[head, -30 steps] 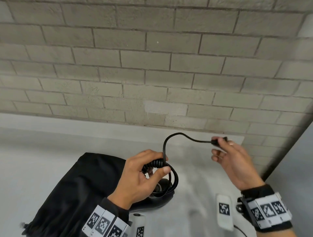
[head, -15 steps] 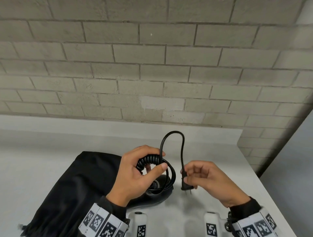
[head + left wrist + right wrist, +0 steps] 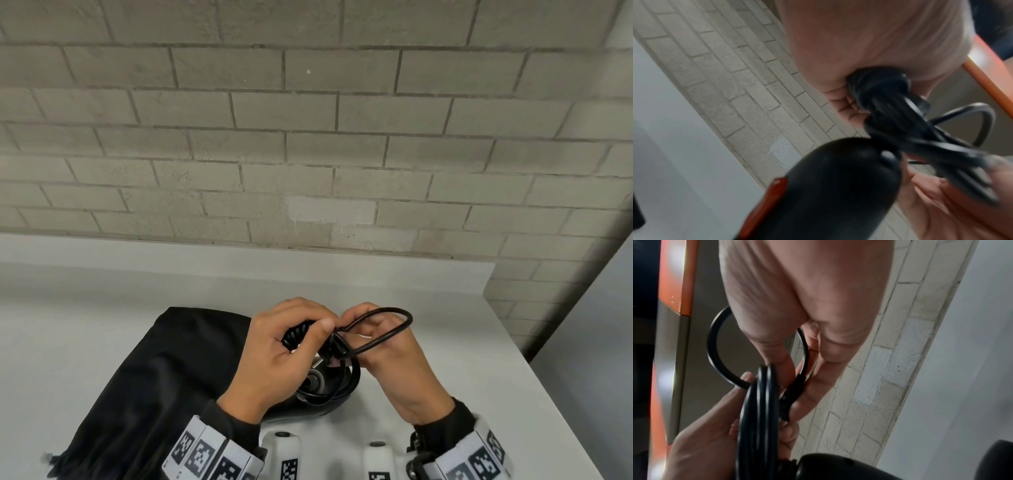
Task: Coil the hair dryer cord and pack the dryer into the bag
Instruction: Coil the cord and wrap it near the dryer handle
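Coiling is nearly done, I'd say: my left hand (image 3: pixel 274 356) grips the bundled cord (image 3: pixel 346 363) above the hair dryer (image 3: pixel 318 404) on the counter (image 3: pixel 445 342), and my right hand (image 3: pixel 394 359) pinches the plug (image 3: pixel 795 386) with one last loop standing free. Next: tuck the plug end into the bundle without slackening the left grip, then move the dryer to the black bag (image 3: pixel 154 377), just beside it to the left.
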A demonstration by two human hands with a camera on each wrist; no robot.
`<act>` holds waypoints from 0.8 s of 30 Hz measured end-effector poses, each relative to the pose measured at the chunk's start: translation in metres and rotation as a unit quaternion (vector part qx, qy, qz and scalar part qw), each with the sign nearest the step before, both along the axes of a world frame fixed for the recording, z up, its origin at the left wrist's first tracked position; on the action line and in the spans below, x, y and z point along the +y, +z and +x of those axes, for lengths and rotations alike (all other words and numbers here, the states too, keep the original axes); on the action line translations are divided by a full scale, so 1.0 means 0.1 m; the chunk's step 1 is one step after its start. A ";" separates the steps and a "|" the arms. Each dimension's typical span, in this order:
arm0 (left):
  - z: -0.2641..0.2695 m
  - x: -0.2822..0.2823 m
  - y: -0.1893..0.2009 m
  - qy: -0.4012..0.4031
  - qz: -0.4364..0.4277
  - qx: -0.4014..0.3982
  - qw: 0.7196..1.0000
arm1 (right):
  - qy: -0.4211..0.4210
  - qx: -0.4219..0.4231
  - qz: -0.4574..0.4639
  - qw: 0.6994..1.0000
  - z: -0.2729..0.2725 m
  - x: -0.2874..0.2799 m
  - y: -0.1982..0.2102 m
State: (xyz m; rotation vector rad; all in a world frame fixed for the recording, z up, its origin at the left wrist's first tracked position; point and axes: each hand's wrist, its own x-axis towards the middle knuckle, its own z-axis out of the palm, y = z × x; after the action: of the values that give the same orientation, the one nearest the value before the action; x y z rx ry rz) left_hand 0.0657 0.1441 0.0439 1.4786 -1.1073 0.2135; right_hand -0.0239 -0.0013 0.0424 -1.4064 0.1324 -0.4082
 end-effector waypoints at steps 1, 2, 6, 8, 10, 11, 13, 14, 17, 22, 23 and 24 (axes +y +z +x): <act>-0.01 0.00 0.01 0.000 0.001 -0.005 1.000 | 0.003 0.005 0.005 1.000 -0.01 0.01 -0.01; -0.01 0.01 0.01 -0.004 0.002 -0.009 1.000 | 0.005 0.010 0.008 1.000 -0.03 0.01 -0.01; -0.03 0.04 0.04 -0.043 0.031 -0.030 0.998 | -0.007 0.030 0.020 0.999 -0.03 0.00 -0.01; -0.04 0.04 0.05 -0.057 0.052 -0.043 0.996 | -0.024 0.035 0.017 0.999 -0.01 -0.04 0.01; -0.06 0.04 0.06 -0.060 0.075 -0.053 0.994 | -0.044 0.027 -0.003 0.999 0.00 -0.09 0.06; -0.07 0.04 0.06 -0.058 0.081 -0.056 0.993 | -0.055 0.017 -0.023 0.998 0.00 -0.12 0.10; -0.09 0.02 0.06 -0.052 0.087 -0.058 0.993 | -0.070 -0.011 -0.092 0.993 0.00 -0.18 0.20; -0.09 0.02 0.05 -0.049 0.090 -0.060 0.993 | -0.072 -0.025 -0.142 0.987 -0.01 -0.20 0.26; -0.11 -0.02 0.03 -0.040 0.100 -0.056 0.993 | -0.100 -0.065 -0.297 0.948 -0.01 -0.29 0.39; -0.15 0.01 -0.02 -0.009 0.108 -0.034 0.994 | -0.245 -0.120 -0.383 0.882 -0.07 -0.57 0.59; -0.15 0.02 -0.03 0.003 0.113 -0.036 0.993 | -0.268 -0.123 -0.382 0.876 -0.08 -0.62 0.62; -0.16 0.03 -0.03 0.017 0.118 -0.039 0.992 | -0.284 -0.123 -0.383 0.870 -0.09 -0.65 0.64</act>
State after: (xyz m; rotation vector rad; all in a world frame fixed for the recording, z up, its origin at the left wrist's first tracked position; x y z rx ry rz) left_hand 0.0499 0.1473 0.0404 1.7121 -1.2029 0.1697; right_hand -0.0332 -0.0664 0.1068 -2.0739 0.1858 -1.2271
